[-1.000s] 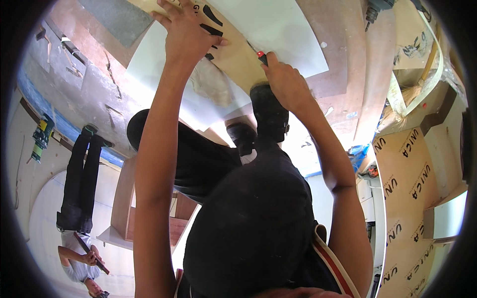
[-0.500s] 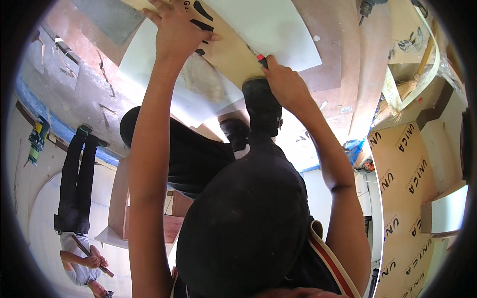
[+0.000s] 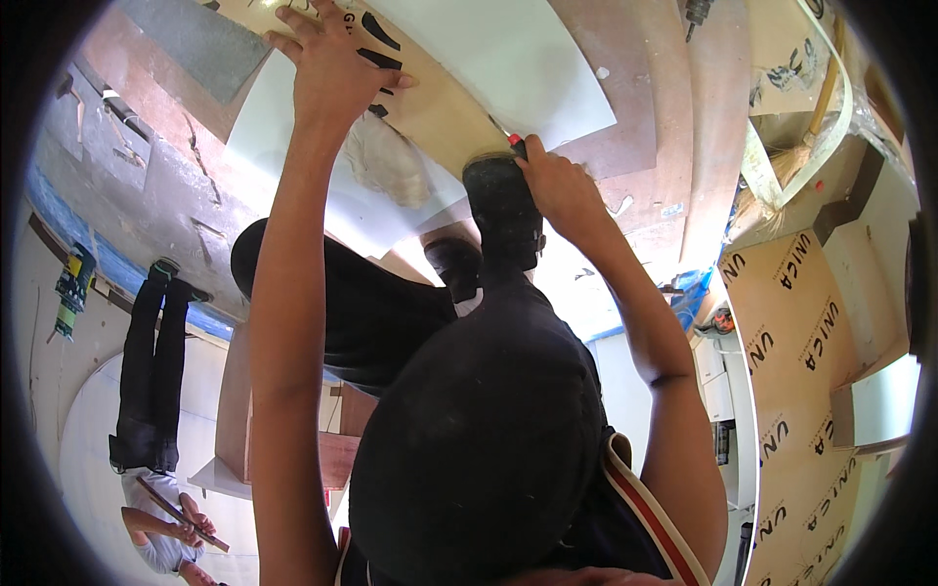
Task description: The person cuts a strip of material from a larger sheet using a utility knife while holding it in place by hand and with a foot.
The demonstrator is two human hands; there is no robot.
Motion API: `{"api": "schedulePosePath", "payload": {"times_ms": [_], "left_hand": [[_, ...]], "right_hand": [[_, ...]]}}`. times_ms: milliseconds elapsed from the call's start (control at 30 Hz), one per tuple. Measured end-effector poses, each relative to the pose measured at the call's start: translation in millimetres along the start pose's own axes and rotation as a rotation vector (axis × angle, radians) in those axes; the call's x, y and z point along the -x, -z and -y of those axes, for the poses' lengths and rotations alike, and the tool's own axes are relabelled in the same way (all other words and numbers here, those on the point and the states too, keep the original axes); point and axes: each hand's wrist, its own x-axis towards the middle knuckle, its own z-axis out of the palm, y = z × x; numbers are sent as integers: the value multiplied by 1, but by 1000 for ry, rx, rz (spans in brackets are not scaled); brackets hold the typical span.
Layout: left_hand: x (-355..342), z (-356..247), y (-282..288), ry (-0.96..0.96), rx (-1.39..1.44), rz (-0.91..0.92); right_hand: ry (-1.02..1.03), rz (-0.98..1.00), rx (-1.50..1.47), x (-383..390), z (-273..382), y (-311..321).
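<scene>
The right hand [image 3: 565,186] has its fingers curled round the black handle of what looks like a knife [image 3: 519,146], red near its front, at the right edge of a tan strip [image 3: 445,103] that appears to lie over a white sheet [image 3: 547,73]. The left hand [image 3: 332,78] rests farther off on the strip — fingers spread, grasping nothing.

I judge 2 risks: the blade could skid toward the left thumb if pushed sideways, or the strip could slide if the left palm eased up. Whether the black shoe [image 3: 500,195] pins its near end, I cannot tell.

The knife's thin tip points away from the person and leftward — its long axis slanting roughly along the strip's edge.
</scene>
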Motion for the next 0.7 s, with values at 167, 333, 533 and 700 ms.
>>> {"api": "schedulePosePath", "payload": {"times_ms": [167,333,533,700], "left_hand": [[2,6,-16,-16,132,-137],[0,-2,-4,56,159,-58],[-2,-3,8,-36,-38,27],[-2,3,-5,-57,-5,-87]], "right_hand": [[-1,18,-10,3,0,0],[-66,38,-11,23,-24,-16],[-32,10,30,26,-22,-14],[-38,-5,2,25,-26,-22]]}}
